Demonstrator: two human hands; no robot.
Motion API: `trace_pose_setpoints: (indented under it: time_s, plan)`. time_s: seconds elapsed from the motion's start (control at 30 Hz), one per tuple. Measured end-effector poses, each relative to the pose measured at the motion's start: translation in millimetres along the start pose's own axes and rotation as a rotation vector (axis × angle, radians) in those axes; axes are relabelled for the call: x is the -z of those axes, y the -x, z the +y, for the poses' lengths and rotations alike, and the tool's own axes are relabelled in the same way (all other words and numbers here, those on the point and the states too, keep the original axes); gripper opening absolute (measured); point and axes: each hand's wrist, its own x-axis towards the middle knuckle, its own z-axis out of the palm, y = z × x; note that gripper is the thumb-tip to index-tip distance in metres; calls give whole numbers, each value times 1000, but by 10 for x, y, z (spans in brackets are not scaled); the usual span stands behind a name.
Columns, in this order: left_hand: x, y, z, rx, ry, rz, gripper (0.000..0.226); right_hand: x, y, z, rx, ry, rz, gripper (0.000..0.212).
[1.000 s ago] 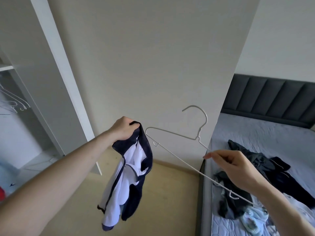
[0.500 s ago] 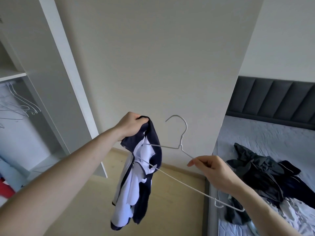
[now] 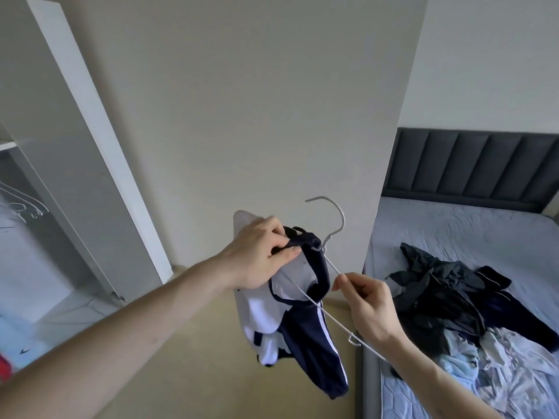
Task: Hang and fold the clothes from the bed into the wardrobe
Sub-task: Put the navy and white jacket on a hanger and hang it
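The jacket (image 3: 305, 325) is navy with white panels and white stripes down one sleeve, and it is hanging limp in mid-air at the centre of the view, above the tan floor (image 3: 211, 373) and just left of the bed (image 3: 453, 231). Its collar is bunching at the top, close against the neck of the hanger (image 3: 329, 234), and its lowest sleeve is trailing toward the near edge of the scene. The hanger is thin white wire, tilting with its hook pointing up and left; one shoulder is passing inside the jacket's opening, while the other is running down and right, clear of the fabric. The left hand (image 3: 260, 252) is reaching in from the near left with the forearm extended, and its fingers and thumb are curling around the collar, gripping it. The right hand (image 3: 369, 309) is coming in from the near right, with thumb and forefinger pinching the exposed wire just below the hanger's neck and the remaining fingers curling loosely. A heap of clothes (image 3: 453, 300), dark on top and pale nearer, is lying on the bed at the right. The wardrobe (image 3: 45, 164) is standing open at the left, with bare hangers inside (image 3: 21, 204).
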Motion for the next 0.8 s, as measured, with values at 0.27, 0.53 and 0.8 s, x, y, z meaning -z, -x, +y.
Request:
trace_pose_setpoints:
  time_s: [0.27,0.53,0.8]
  plan:
    - [463,-507,40,-59,151,-190,29,167,26,25,34,-132,99,31]
    - [513,-777,-169,-257,-233,-16,13,342,-104,-83,95,13,310,10]
    - [596,-778,-336,-232,-59,166,17,-189,405,248,-188,-24,28,46]
